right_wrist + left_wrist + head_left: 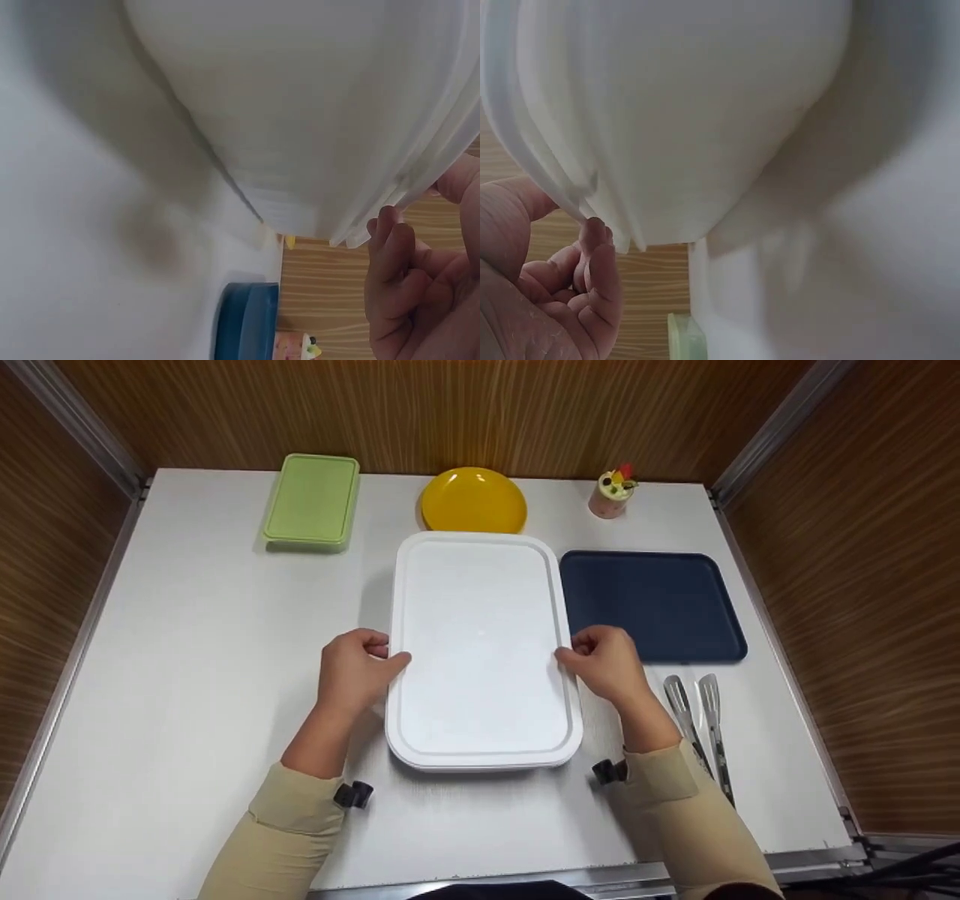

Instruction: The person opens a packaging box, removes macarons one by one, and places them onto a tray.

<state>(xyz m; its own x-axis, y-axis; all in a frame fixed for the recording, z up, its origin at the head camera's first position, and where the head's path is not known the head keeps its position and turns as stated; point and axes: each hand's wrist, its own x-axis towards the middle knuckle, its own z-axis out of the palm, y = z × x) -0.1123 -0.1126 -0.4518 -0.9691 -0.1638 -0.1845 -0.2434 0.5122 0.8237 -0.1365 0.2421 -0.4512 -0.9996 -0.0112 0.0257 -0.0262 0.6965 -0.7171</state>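
A large white lidded plastic box stands lengthwise in front of me, its flat white lid (pixel 480 630) facing up in the head view. My left hand (pixel 356 671) pinches the left rim of the lid, thumb on top and fingers curled below the edge. On the opposite side, my right hand (pixel 607 664) pinches the right rim in the same manner. The box body (pixel 697 112) fills much of the left wrist view, with curled fingers (pixel 600 277) at the lid's edge. In the right wrist view, fingertips (pixel 386 221) touch the rim's underside. What the box contains is hidden.
A green lidded box (pixel 311 502) sits at the back left, and a yellow plate (pixel 474 500) lies behind the white box. To the right are a dessert cup (pixel 611 496), a navy tray (pixel 652 607) and metal tongs (pixel 711 705). Wood-grain panels (pixel 450 412) enclose the table.
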